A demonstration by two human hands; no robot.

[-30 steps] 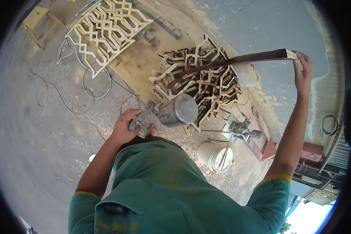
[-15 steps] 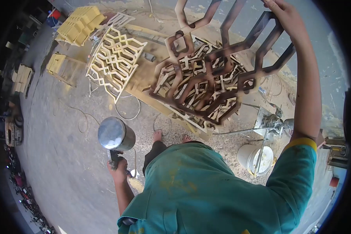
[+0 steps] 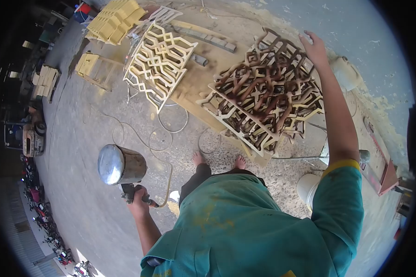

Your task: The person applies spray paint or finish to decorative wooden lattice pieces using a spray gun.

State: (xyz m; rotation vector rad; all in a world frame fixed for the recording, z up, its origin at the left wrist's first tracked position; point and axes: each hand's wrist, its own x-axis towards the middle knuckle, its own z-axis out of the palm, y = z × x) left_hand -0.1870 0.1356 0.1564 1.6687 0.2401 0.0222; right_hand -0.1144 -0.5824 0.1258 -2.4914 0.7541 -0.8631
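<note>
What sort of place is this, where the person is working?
Probably a spray-finishing workshop: the left hand holds a spray gun with a metal cup, brown-tinted lattice panels are piled nearby, and a hose runs across the floor.

A yellow wooden stand point(image 3: 90, 67) sits on the grey floor point(image 3: 74, 134). Left of the stand lies a pile of pale boards point(image 3: 45, 82); beyond it, a red-and-blue container point(image 3: 82, 12). Motorbikes point(image 3: 42, 214) are parked well apart from it.

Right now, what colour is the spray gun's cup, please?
The cup is shiny silver, clearest in the head view.
</note>
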